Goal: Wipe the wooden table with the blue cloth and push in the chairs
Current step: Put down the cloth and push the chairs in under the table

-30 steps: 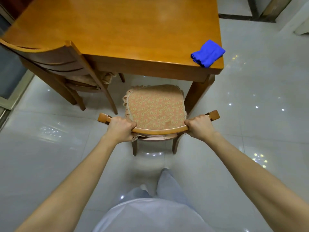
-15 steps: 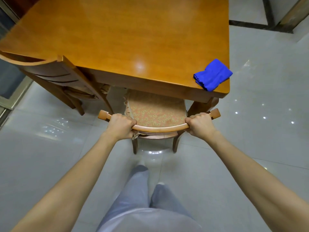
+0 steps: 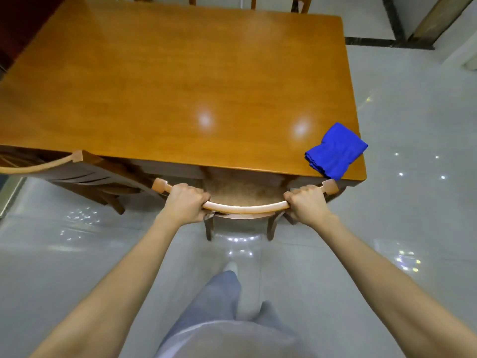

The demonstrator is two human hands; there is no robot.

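The chair (image 3: 245,210) sits mostly beneath the counter (image 3: 180,86) — only a blurred strip of its cushion (image 3: 242,188) shows. The left hand (image 3: 184,202) and right hand (image 3: 307,202) curl their fingers (image 3: 197,196) under the top rail, tips unseen. A second chair (image 3: 85,174) is cut off by the left edge — the far chairs (image 3: 300,2) by the top.

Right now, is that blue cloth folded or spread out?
Folded. The blue cloth lies as a compact bundle at a corner of the wooden table, layered edges showing along one side.
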